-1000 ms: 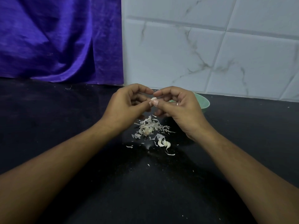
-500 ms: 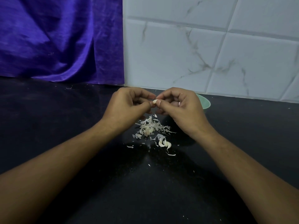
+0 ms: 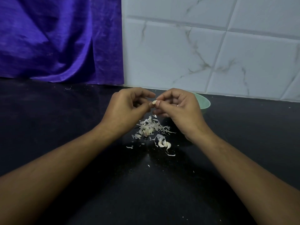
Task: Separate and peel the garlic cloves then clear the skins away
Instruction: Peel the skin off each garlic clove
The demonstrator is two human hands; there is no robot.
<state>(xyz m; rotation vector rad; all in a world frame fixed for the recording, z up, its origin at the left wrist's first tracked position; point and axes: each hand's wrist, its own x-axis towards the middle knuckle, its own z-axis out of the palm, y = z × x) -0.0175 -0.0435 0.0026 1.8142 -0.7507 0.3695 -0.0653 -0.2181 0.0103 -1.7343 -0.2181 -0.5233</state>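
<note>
A small pale garlic clove (image 3: 154, 102) is held above the black counter between both hands. My right hand (image 3: 177, 109) pinches it between thumb and forefinger, and my left hand (image 3: 128, 109) pinches at its left end with curled fingers. Below the hands lies a heap of papery garlic skins (image 3: 150, 127). Two loose cloves (image 3: 164, 143) rest just in front of the heap. A pale green bowl (image 3: 203, 103) stands behind my right hand, mostly hidden by it.
The black counter (image 3: 65, 127) carries scattered skin flecks around the heap. A purple cloth (image 3: 56, 38) hangs at the back left, and a white marbled tile wall (image 3: 211, 46) rises at the back right.
The hands have stayed together over the heap, shifting only slightly. The clove shows a bit more between the fingertips.
</note>
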